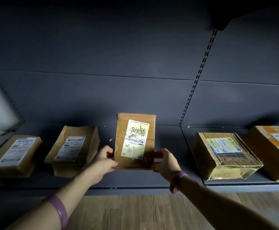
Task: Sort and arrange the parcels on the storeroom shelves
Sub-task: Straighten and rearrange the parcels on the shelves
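Far-left parcel [16,155]: lying flat by the left end of the shelf [135,181], label up, print too small to read.
Second parcel [74,150]: a crumpled carton sitting just right of it; its front is sinking into shadow.
Left hand [104,161]: gripping the held parcel's lower left edge, thumb and fingers curling round it, fingertips hiding behind the cardboard.
Held parcel [135,141]: standing upright at mid-shelf, label facing out; whether its base is touching the shelf cannot be told.
Right hand [164,161]: gripping the lower right edge, fingers curling round it.
Open room: bare shelf is showing right of the held parcel.
Fourth parcel [225,153]: lying flat, nearing the front edge.
Far-right parcel [274,150]: running out of view; contact with its neighbour unclear.
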Demonstrator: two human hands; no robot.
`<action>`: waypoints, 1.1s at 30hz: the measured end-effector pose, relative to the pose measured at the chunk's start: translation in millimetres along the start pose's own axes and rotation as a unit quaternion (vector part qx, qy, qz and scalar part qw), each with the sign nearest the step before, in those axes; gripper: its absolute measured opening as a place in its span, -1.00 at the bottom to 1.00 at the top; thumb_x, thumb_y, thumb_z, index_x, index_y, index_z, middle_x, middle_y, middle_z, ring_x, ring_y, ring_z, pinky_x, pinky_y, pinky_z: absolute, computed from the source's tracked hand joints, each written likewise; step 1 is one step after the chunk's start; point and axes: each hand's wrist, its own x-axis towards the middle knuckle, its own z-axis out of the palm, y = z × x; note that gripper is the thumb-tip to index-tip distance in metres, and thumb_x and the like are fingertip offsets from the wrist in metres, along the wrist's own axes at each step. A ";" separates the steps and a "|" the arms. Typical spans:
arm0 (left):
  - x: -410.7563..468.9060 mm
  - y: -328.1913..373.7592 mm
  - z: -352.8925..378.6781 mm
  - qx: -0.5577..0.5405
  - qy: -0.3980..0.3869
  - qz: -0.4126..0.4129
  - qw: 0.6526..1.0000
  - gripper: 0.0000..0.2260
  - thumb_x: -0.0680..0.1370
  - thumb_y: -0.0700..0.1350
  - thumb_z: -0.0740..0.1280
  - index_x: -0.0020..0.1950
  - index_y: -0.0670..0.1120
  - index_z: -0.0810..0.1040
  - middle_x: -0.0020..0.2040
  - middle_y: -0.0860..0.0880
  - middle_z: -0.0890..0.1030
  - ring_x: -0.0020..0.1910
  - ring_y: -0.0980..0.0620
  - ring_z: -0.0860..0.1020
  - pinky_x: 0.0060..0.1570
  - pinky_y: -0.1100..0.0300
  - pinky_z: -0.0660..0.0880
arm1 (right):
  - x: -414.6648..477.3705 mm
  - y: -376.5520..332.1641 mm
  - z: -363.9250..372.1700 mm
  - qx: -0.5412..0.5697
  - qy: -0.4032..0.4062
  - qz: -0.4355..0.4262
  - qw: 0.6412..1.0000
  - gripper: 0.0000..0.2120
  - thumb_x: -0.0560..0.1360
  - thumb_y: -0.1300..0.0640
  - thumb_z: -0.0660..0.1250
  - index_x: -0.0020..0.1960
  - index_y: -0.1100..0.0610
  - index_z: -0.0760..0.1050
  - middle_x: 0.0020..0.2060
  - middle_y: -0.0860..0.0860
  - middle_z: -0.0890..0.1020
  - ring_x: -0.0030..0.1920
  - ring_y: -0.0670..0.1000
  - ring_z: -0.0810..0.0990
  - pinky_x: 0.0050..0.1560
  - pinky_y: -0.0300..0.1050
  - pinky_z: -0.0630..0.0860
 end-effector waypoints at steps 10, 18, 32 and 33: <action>8.2 -5.8 2.2 -0.018 0.006 0.014 1.000 -0.66 0.54 -0.34 0.33 0.26 -0.07 0.47 0.21 -0.09 0.43 0.10 -0.02 0.50 -0.04 0.15 0.56 | 4.6 2.8 -2.7 0.029 0.003 0.003 1.000 -0.69 0.51 0.32 0.36 0.23 0.18 0.47 0.09 0.03 0.58 -0.01 0.03 0.63 -0.04 -0.07 0.66; 17.3 -24.2 9.9 0.029 -0.023 -0.023 0.999 -0.58 0.59 -0.26 0.28 0.45 -0.13 0.37 0.33 -0.14 0.47 0.24 -0.09 0.50 -0.10 0.16 0.60 | 8.2 11.5 2.5 -0.019 -0.038 0.014 0.999 -0.68 0.57 0.35 0.23 0.29 0.18 0.52 0.09 0.12 0.63 0.03 0.12 0.66 0.08 0.06 0.63; 22.3 41.4 41.8 0.098 0.001 0.094 0.991 -0.60 0.58 -0.16 0.31 0.42 -0.14 0.39 0.37 -0.11 0.48 0.31 -0.03 0.46 0.21 0.17 0.41 | 14.9 -17.7 -57.0 -0.059 -0.002 0.058 0.997 -0.78 0.56 0.30 0.26 0.17 0.28 0.55 -0.03 0.21 0.58 -0.02 0.17 0.57 0.09 0.12 0.53; 19.4 49.2 56.1 0.102 -0.028 0.109 0.988 -0.60 0.58 -0.19 0.30 0.42 -0.15 0.39 0.37 -0.11 0.48 0.31 -0.03 0.46 0.25 0.14 0.41 | 12.5 -16.6 -71.5 -0.057 0.001 0.059 0.997 -0.76 0.57 0.29 0.25 0.20 0.29 0.54 0.04 0.26 0.60 0.06 0.23 0.59 0.15 0.13 0.53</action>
